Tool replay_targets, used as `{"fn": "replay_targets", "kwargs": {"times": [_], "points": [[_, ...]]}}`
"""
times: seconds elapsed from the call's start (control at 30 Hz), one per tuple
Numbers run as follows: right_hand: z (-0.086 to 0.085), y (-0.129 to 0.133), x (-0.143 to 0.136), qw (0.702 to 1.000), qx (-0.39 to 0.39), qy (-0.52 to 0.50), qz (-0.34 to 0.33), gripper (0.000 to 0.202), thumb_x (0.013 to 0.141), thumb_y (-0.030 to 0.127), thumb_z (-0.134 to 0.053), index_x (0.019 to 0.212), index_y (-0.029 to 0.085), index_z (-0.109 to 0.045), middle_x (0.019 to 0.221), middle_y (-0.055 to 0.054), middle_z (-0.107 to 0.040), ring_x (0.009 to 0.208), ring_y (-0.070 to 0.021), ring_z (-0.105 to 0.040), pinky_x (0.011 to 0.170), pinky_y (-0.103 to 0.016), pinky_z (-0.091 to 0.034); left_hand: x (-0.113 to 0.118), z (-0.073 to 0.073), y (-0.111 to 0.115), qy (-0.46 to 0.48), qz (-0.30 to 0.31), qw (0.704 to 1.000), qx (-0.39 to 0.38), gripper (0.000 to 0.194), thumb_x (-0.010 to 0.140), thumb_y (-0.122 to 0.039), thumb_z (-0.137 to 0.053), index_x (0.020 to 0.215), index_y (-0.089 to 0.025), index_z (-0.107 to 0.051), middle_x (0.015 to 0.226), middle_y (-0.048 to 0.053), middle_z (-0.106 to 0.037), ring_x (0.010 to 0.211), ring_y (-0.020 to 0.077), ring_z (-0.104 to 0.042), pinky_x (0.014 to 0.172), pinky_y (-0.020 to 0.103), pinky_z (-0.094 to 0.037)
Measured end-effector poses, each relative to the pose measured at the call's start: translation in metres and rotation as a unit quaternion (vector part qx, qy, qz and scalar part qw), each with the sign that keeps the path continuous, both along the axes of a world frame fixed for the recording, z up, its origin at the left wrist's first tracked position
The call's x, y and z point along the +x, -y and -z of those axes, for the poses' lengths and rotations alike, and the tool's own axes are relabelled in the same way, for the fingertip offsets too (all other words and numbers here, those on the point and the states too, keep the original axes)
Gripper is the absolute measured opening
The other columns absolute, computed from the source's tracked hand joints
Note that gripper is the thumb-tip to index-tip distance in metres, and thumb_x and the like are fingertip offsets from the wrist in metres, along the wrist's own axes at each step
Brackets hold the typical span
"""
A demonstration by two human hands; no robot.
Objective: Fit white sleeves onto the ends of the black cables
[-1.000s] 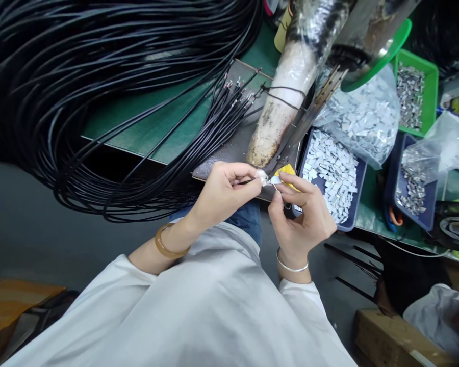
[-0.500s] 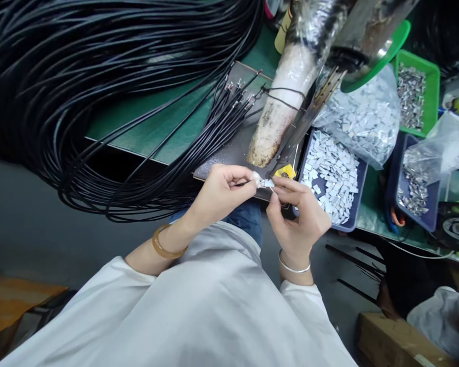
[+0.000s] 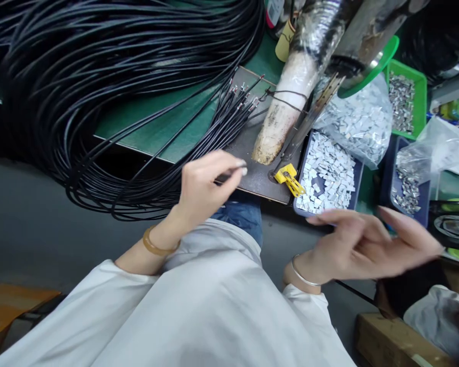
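My left hand (image 3: pixel 210 183) is closed in a pinch in front of the bench edge. What its fingertips, which look whitish, hold is too small to make out. My right hand (image 3: pixel 371 244) is to the right, past the tray's near edge, with its fingers apart and nothing seen between them; it is blurred. Between the hands a yellow part (image 3: pixel 289 179) lies by a dark blue tray (image 3: pixel 356 189) of small pale flat pieces (image 3: pixel 331 173). Black cables (image 3: pixel 218 135) with stripped ends lie on the bench left of a wrapped post (image 3: pixel 275 122).
A large coil of black cable (image 3: pixel 99 76) covers the back left. On the right are a bag of pale pieces (image 3: pixel 361 120), a green tray (image 3: pixel 421 102) and another blue tray (image 3: pixel 424 201) with metal parts. Part of a person (image 3: pixel 432 311) shows at lower right.
My right hand has left my left hand, moved right and opened. My left hand has moved slightly left. The pale piece between them no longer shows, and the yellow part is more exposed.
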State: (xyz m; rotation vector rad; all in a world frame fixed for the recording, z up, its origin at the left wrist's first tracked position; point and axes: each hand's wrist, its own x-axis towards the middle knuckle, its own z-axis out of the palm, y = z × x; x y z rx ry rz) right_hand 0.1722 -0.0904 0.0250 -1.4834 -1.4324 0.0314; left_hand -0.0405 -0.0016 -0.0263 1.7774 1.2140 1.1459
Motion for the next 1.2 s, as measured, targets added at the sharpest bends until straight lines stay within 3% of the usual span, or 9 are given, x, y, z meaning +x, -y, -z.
{"fn": "replay_targets", "kwargs": {"times": [0.13,0.33,0.47,0.63,0.7,0.8,0.97,1.1,1.2], "points": [[0.017,-0.011,-0.02,1.0,-0.013,-0.01,-0.004,0.008,0.088,0.019,-0.07,0.091,0.024,-0.065,0.074,0.006,-0.072,0.067,-0.016,-0.076,0.059,-0.03,-0.062,-0.004,0.013,-0.038,-0.08,-0.092,0.988,0.09,0.014,0.08,-0.023,-0.073,0.094,-0.024,-0.073,0.117,0.01,-0.068,0.117,0.0331,-0.057,0.099,0.048,-0.046],[0.016,-0.006,0.005,0.995,0.072,-0.011,0.068,0.012,0.082,0.024,-0.076,0.083,0.024,-0.063,0.064,0.007,-0.062,0.047,-0.0127,-0.062,0.04,-0.027,-0.047,-0.034,0.018,-0.03,-0.064,-0.09,0.989,0.098,0.008,0.087,-0.025,-0.068,0.092,-0.025,-0.074,0.093,0.005,-0.062,0.094,0.0236,-0.057,0.091,0.044,-0.042],[0.011,-0.011,0.043,0.985,-0.09,0.071,0.125,0.013,0.085,0.028,-0.07,0.078,0.022,-0.061,0.07,0.003,-0.062,0.06,-0.0139,-0.064,0.058,-0.029,-0.051,-0.055,0.009,-0.011,-0.018,-0.172,0.981,0.089,0.008,0.094,-0.028,-0.065,0.094,-0.022,-0.071,0.091,-0.003,-0.058,0.083,0.0108,-0.052,0.075,0.033,-0.042],[0.023,-0.028,0.077,0.948,-0.259,0.175,0.056,0.011,0.082,0.023,-0.066,0.074,0.021,-0.06,0.076,0.001,-0.065,0.067,-0.0136,-0.059,0.066,-0.029,-0.047,-0.058,-0.001,-0.014,0.237,-0.248,0.939,0.003,0.025,0.088,-0.038,-0.074,0.091,-0.021,-0.056,0.067,-0.01,-0.046,0.06,0.0032,-0.046,0.057,0.026,-0.04],[0.025,-0.033,0.081,0.937,-0.282,0.201,0.034,0.013,0.083,0.024,-0.063,0.072,0.021,-0.058,0.079,0.0,-0.065,0.067,-0.014,-0.057,0.065,-0.029,-0.043,-0.057,-0.006,-0.017,0.327,-0.195,0.924,-0.039,0.033,0.077,-0.043,-0.081,0.088,-0.023,-0.057,0.057,-0.011,-0.04,0.047,0.0034,-0.035,0.045,0.024,-0.031],[0.021,-0.039,0.077,0.911,-0.304,0.277,0.033,0.013,0.085,0.021,-0.058,0.072,0.021,-0.055,0.078,-0.001,-0.063,0.066,-0.0144,-0.054,0.061,-0.029,-0.034,-0.05,-0.017,-0.013,0.396,-0.024,0.905,-0.154,0.037,0.069,-0.05,-0.085,0.089,-0.026,-0.065,0.047,-0.011,-0.043,0.038,0.0048,-0.03,0.036,0.024,-0.02],[0.018,-0.046,0.069,0.867,-0.32,0.376,0.066,0.013,0.079,0.013,-0.055,0.072,0.022,-0.049,0.071,-0.001,-0.057,0.062,-0.014,-0.043,0.058,-0.031,-0.02,-0.019,-0.032,0.008,0.333,0.251,0.857,-0.302,0.022,0.084,-0.038,-0.077,0.093,-0.018,-0.075,0.051,-0.002,-0.058,0.038,0.0066,-0.041,0.036,0.024,-0.025],[0.026,-0.046,0.071,0.917,-0.254,0.295,0.083,0.014,0.077,0.012,-0.055,0.071,0.022,-0.047,0.07,0.002,-0.054,0.062,-0.0126,-0.047,0.058,-0.029,-0.032,0.012,-0.021,0.019,0.331,0.26,0.817,-0.395,0.026,0.08,-0.038,-0.078,0.089,-0.014,-0.07,0.054,-0.001,-0.061,0.038,0.0035,-0.032,0.038,0.021,-0.019],[0.027,-0.039,0.064,0.973,-0.131,0.157,0.105,0.013,0.08,0.017,-0.061,0.073,0.022,-0.052,0.077,0.001,-0.06,0.066,-0.0131,-0.057,0.058,-0.026,-0.043,0.029,-0.009,0.026,0.339,0.254,0.804,-0.418,0.027,0.08,-0.032,-0.076,0.095,-0.013,-0.067,0.054,-0.003,-0.062,0.04,0.0028,-0.032,0.04,0.019,-0.022]]}}
